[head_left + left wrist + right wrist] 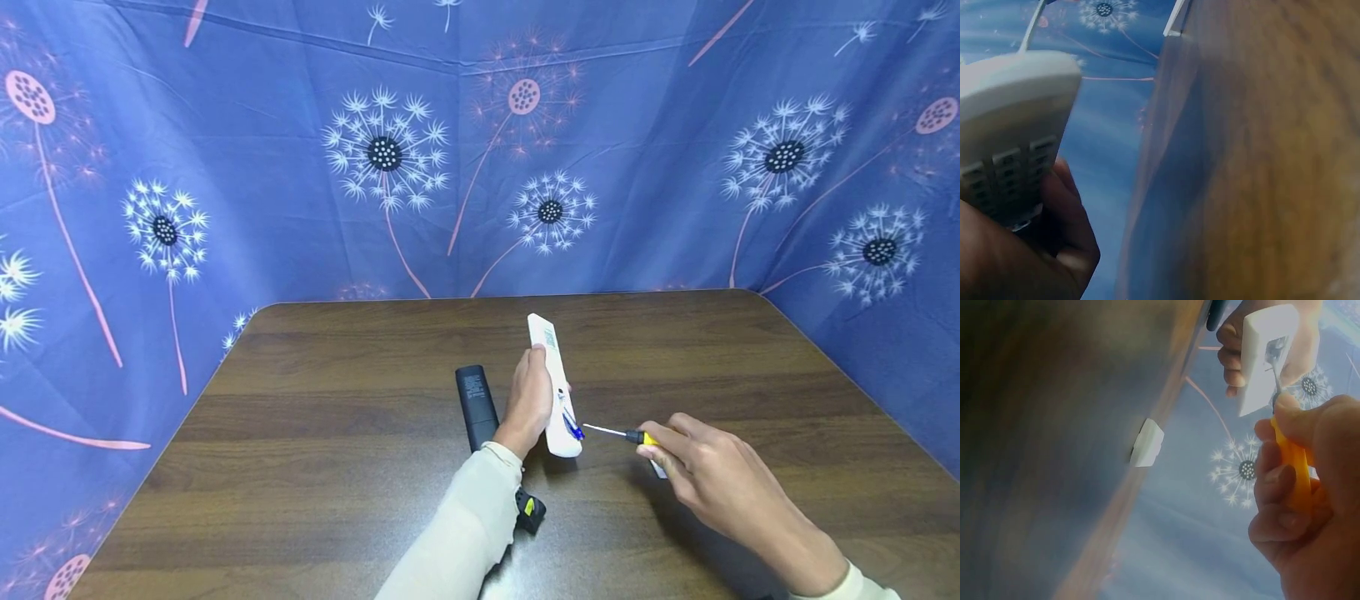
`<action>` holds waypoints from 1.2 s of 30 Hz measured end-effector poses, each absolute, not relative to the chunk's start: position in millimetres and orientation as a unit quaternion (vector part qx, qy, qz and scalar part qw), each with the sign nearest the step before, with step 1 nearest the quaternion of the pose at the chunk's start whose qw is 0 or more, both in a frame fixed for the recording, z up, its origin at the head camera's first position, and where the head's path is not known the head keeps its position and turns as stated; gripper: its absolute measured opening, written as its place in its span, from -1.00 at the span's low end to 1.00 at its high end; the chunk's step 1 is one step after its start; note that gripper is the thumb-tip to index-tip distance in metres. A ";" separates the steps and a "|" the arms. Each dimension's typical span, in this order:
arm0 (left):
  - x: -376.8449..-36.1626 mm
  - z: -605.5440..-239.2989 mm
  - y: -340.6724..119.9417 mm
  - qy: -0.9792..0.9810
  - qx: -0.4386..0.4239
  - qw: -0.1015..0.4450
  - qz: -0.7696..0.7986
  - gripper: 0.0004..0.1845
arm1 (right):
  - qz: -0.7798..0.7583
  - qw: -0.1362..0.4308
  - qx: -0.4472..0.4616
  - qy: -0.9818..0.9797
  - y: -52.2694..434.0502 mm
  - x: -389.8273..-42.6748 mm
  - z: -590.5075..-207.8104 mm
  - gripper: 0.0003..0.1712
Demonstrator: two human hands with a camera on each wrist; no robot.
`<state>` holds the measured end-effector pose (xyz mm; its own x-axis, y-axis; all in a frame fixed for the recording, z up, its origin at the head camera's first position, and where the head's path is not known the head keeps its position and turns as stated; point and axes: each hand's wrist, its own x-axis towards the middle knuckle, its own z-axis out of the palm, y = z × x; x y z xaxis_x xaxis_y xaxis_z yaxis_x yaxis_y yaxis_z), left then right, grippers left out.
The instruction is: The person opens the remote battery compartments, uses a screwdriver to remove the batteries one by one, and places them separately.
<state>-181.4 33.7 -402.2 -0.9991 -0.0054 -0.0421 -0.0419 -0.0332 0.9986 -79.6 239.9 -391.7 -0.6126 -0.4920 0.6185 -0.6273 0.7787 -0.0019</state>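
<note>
Head view first: left hand [531,400] wraps its grip round a white remote [553,385], holding it tilted on edge above the wooden table [337,467], its near end low, close to the tabletop. Right hand [712,475] pinches the yellow handle of a small screwdriver [626,434], whose thin shaft points at the remote's near end, where a bit of blue shows. A black remote [476,407] lies flat on the table just left of the left hand. Blue dandelion-print cloth [390,158] stands behind and beside the table.

Left wrist view: the white remote [1013,134] shows its rows of buttons, blurred, with fingers [1066,237] curled beneath it; the table [1260,162] fills the right.

Right wrist view: the right hand [1310,506] clenches the screwdriver's [1294,469] orange-yellow handle, its tip at the open end of the white remote [1260,359], which the left hand [1235,347] grips. A small white piece [1147,444] lies on the table [1054,437], apart from both hands.
</note>
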 end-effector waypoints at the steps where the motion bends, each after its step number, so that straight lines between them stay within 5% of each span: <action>1: -181.3 -402.2 33.6 0.702 -0.015 0.013 0.712 -0.53 | 0.111 0.307 0.309 -0.893 240.4 -79.4 -391.9 -0.53; 17: -179.6 -402.3 31.8 0.731 0.013 0.020 0.682 -0.51 | 0.119 0.272 0.291 -0.909 238.6 -77.2 -392.0 -0.94; 36: -181.2 -403.8 31.9 0.699 0.020 0.010 0.715 -0.50 | 0.109 0.243 0.245 -0.932 231.9 -75.8 -392.8 -0.81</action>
